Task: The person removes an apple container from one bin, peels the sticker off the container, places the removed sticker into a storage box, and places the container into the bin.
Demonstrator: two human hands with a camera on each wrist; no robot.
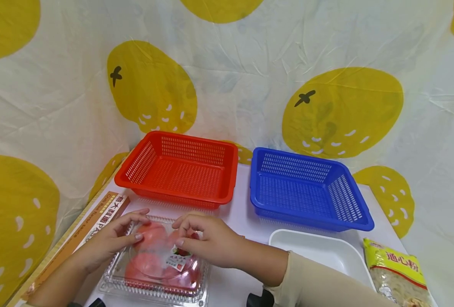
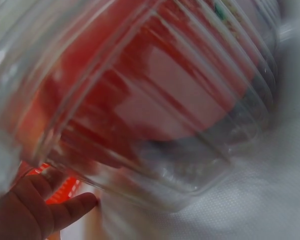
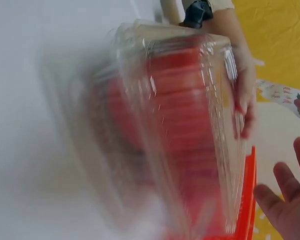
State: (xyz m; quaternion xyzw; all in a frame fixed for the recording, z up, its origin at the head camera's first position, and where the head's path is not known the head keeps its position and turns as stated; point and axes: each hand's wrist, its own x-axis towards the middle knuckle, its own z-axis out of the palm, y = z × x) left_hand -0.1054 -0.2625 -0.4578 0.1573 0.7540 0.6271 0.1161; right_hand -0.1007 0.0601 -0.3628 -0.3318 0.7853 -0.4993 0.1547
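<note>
A clear plastic clamshell box point(image 1: 150, 277) with several round red fruits, tomato-like, sits at the front left of the table. On its left edge rests my left hand point(image 1: 104, 241), its thumb on the lid and its fingers loosely spread. My right hand point(image 1: 208, 238) is over the box's right side, thumb and index finger pinching one end of a printed label point(image 1: 177, 259). In the right wrist view the label point(image 3: 285, 95) stands off the lid, its near end leaving the frame; the pinch itself is hidden there, and other fingers point(image 3: 285, 185) are spread.
Behind the box stands a red basket point(image 1: 184, 198), with a blue basket point(image 1: 307, 221) to its right. A white tray point(image 1: 323, 251) and a yellow-topped pasta bag point(image 1: 400, 268) lie at the right. Along the left edge lies a long pasta box point(image 1: 73, 243).
</note>
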